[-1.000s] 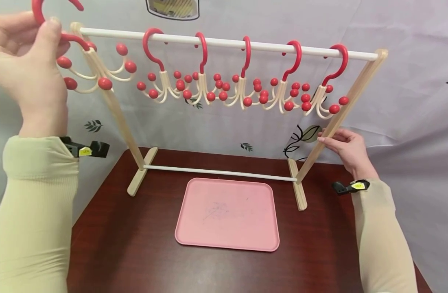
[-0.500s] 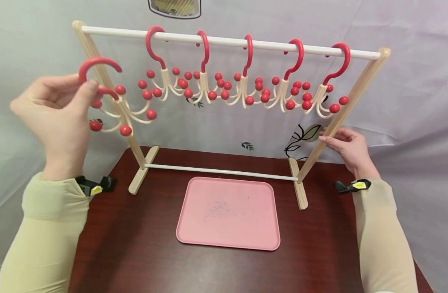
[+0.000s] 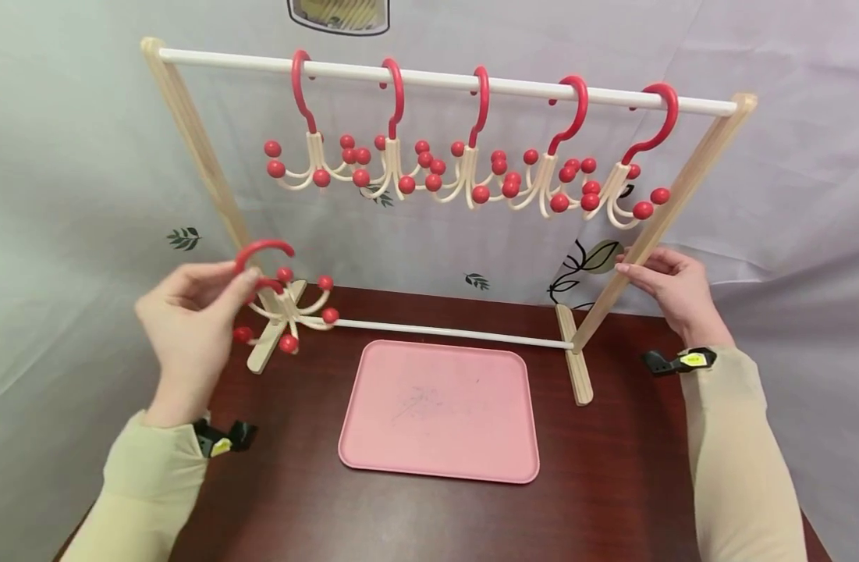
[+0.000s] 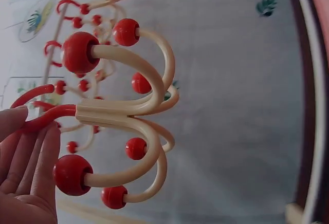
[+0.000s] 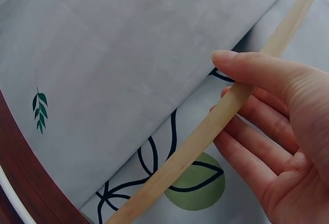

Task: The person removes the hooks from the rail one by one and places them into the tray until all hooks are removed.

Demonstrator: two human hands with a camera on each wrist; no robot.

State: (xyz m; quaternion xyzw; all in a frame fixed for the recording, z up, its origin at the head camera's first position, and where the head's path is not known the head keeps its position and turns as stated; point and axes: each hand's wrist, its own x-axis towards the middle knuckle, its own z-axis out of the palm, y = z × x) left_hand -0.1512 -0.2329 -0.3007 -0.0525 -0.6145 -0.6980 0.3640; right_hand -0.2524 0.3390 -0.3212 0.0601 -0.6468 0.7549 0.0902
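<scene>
My left hand (image 3: 193,328) pinches the red hook of a multi-arm hanger (image 4: 105,113), whose cream arms curve up to red ball tips. It is off the rod, in front of the rack's left post, above the table. With thumb and fingers, my right hand (image 3: 675,293) grips the wooden right post (image 5: 205,129) of the rack. Several more red-hooked hangers (image 3: 471,168) of the same kind hang in a row from the white top rod (image 3: 225,60). A pink tray (image 3: 439,414) lies on the table in front of the rack.
The rack's wooden feet (image 3: 575,375) and white lower rod (image 3: 436,332) stand on the dark red-brown table (image 3: 429,523). A pale patterned cloth (image 3: 429,250) hangs behind. The tray shows faint scratch marks.
My left hand has carried the held hanger down and to the right, from beside the top rod's left end to low by the left post. The right hand keeps its grip on the right post.
</scene>
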